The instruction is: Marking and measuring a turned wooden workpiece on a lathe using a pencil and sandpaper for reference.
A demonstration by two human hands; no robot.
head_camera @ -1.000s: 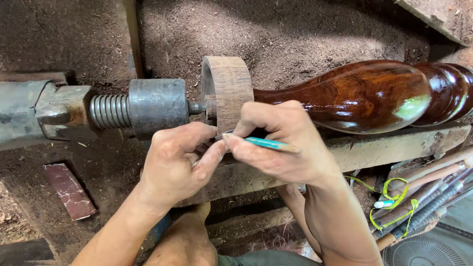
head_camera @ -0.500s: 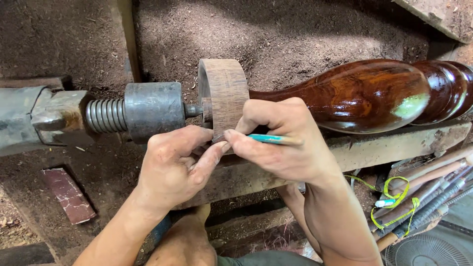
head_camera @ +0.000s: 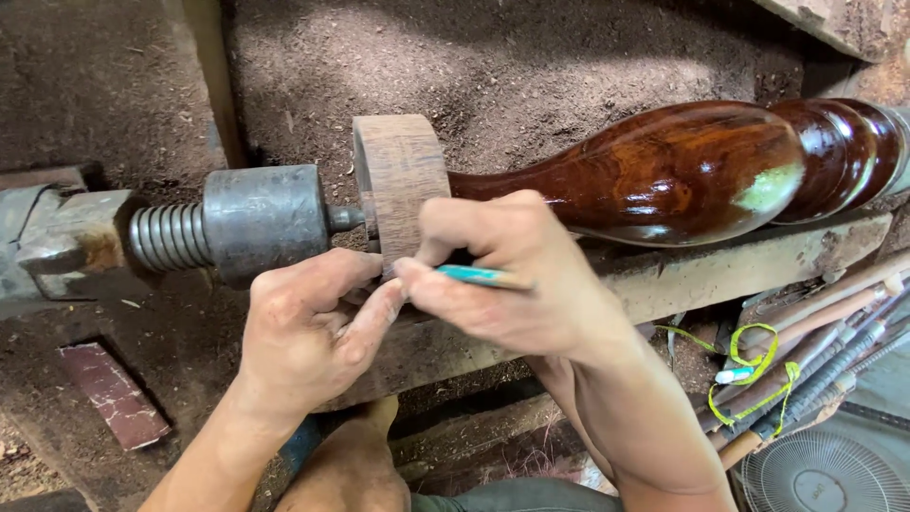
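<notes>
A glossy dark-brown turned wooden spindle point(head_camera: 682, 171) lies sideways on a lathe, ending at the left in an unfinished pale wooden disc point(head_camera: 403, 180). A grey metal cylinder with a threaded shaft point(head_camera: 256, 223) presses its point into the disc's centre. My right hand point(head_camera: 517, 275) grips a teal pencil point(head_camera: 479, 276) with its tip at the disc's lower edge. My left hand point(head_camera: 318, 332) is curled beside it, fingertips touching the right hand's fingers and the wooden rest under the disc. The pencil tip itself is hidden by the fingers.
A long wooden tool rest point(head_camera: 692, 270) runs under the spindle. Several long-handled turning tools tied with yellow-green cord point(head_camera: 815, 351) lie at the right. A fan grille point(head_camera: 825, 474) shows at bottom right. Sawdust covers the bed behind. A reddish wood scrap point(head_camera: 114, 393) lies lower left.
Both hands and the pencil stay against the disc's lower edge; the view has shifted a little, so the lathe sits slightly lower-left in the picture.
</notes>
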